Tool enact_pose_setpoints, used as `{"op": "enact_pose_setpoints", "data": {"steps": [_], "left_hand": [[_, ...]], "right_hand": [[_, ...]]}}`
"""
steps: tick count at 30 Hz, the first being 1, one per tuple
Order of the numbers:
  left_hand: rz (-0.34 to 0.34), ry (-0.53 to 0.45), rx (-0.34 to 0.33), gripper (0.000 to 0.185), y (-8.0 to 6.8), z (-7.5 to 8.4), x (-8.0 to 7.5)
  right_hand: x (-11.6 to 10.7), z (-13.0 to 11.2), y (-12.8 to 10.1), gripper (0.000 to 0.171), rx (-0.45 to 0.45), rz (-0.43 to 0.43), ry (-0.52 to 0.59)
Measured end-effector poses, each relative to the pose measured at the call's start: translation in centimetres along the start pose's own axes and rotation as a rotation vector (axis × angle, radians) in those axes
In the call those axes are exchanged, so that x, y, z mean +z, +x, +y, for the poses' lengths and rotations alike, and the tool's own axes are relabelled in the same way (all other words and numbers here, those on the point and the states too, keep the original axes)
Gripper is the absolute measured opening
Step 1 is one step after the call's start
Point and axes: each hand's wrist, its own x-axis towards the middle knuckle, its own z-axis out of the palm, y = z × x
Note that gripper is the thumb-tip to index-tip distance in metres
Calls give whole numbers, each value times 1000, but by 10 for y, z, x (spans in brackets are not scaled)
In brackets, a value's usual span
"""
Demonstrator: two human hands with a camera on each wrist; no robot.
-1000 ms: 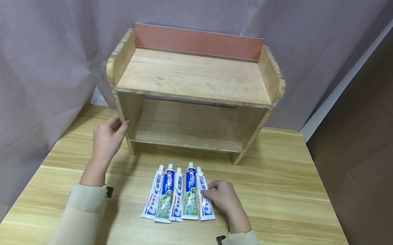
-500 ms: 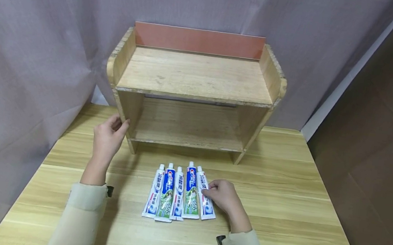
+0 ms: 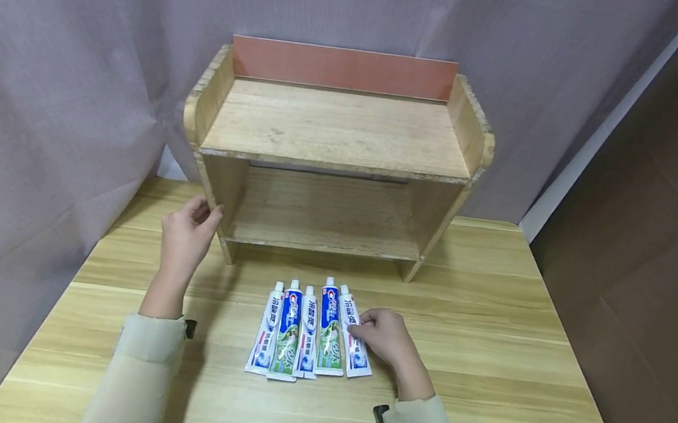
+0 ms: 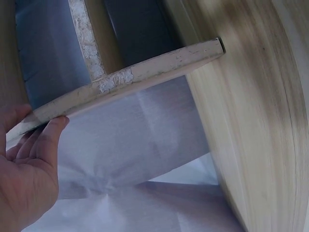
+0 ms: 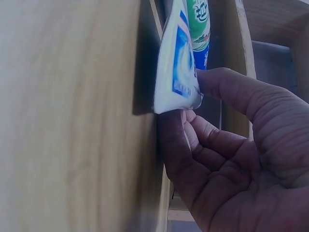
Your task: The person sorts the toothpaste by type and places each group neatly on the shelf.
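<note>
Several toothpaste tubes lie side by side on the table, caps toward the shelf: white-and-blue ones alternating with blue-and-green ones (image 3: 329, 339). My right hand (image 3: 390, 339) pinches the rightmost white toothpaste tube (image 3: 359, 362) at its right edge. In the right wrist view, thumb and fingers hold that same white tube (image 5: 175, 77) from two sides, with a green-and-blue tube (image 5: 199, 29) behind it. My left hand (image 3: 184, 236) grips the front edge of the left side panel of a wooden shelf (image 3: 339, 128). The left wrist view shows its thumb and fingers around the panel edge (image 4: 140, 72).
The shelf has two levels and a reddish-brown back strip (image 3: 342, 69) along its top. It stands at the back of the wood-grain table (image 3: 484, 368). A grey curtain (image 3: 66, 69) hangs behind and to the left, and a brown covering (image 3: 645, 225) slopes down on the right.
</note>
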Motion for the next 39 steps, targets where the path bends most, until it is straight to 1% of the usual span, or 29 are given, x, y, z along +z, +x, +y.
{"op": "enact_pose_setpoints", "data": {"steps": [12, 23, 30, 39], "left_hand": [[9, -21, 13, 24, 1, 1, 1], [8, -34, 6, 25, 0, 4, 2], [4, -51, 11, 25, 0, 2, 2], [-6, -44, -8, 26, -1, 1, 1]], "right_hand": [[0, 4, 2, 22, -2, -5, 13], [-2, 4, -5, 19, -23, 37, 107], [-3, 3, -7, 17, -35, 56, 139], [-6, 1, -8, 19, -33, 81, 181]]}}
